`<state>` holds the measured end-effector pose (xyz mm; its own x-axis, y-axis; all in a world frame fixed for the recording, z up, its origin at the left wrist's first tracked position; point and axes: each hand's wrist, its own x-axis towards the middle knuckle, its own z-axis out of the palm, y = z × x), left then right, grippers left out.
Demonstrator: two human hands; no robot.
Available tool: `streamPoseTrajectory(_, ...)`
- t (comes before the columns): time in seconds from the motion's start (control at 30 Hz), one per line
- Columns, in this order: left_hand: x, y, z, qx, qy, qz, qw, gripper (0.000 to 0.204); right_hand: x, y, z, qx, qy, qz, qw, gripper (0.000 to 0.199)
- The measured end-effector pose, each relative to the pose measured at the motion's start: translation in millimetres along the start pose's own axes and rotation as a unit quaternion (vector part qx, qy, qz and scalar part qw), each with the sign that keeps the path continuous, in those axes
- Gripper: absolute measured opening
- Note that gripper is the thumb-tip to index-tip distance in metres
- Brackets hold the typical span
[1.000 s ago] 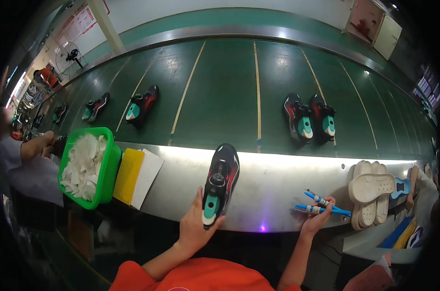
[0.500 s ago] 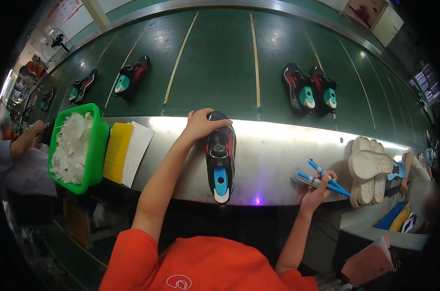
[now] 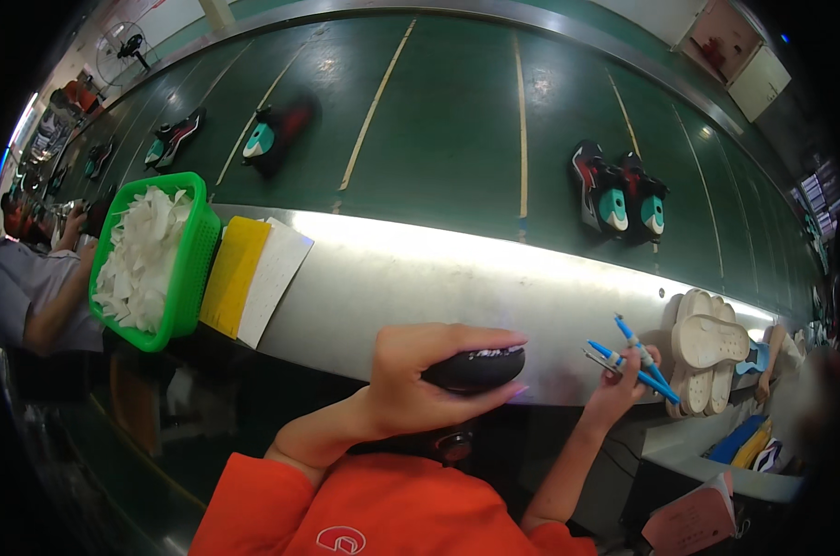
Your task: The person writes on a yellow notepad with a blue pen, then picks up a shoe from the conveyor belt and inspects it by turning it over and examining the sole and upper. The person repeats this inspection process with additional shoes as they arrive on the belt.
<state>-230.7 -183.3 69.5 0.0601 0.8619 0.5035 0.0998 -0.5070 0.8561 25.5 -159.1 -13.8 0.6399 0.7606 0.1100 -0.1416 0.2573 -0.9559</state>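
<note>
Long brushed-steel bench ledge is the reference; beyond it runs a dark green ribbed conveyor belt. At the ledge's left end: green plastic mesh basket of white scraps. At its near edge: left hand wrapped tight around a glossy black shoe, mostly hidden. Further right: right hand pinching thin blue pens.

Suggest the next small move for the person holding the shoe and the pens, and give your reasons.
Probably bring the right hand with its blue pens across to the shoe. The left hand grips the dark shoe at the steel bench's near edge, close to the body, while the pens point away from it, apart from the shoe.
</note>
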Motion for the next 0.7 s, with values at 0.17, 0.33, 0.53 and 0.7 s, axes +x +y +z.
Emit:
streamPoseTrajectory(0.17,10,-4,5,0.021,0.001,0.040,0.999,0.035,-54,-60,39,0.042,0.026,-0.189,0.981,0.038)
streamPoseTrajectory(0.33,11,-9,11,0.021,0.001,0.040,0.999,0.035,-91,-70,61,0.162,-0.075,-0.309,0.934,0.051)
streamPoseTrajectory(0.53,11,-11,12,0.004,-0.007,0.029,1.000,0.036,-89,-57,50,0.162,-0.173,-0.369,0.898,0.050)
streamPoseTrajectory(0.7,11,-13,13,0.013,-0.004,0.033,0.999,0.037,-84,-59,69,0.188,-0.212,-0.404,0.870,0.055)
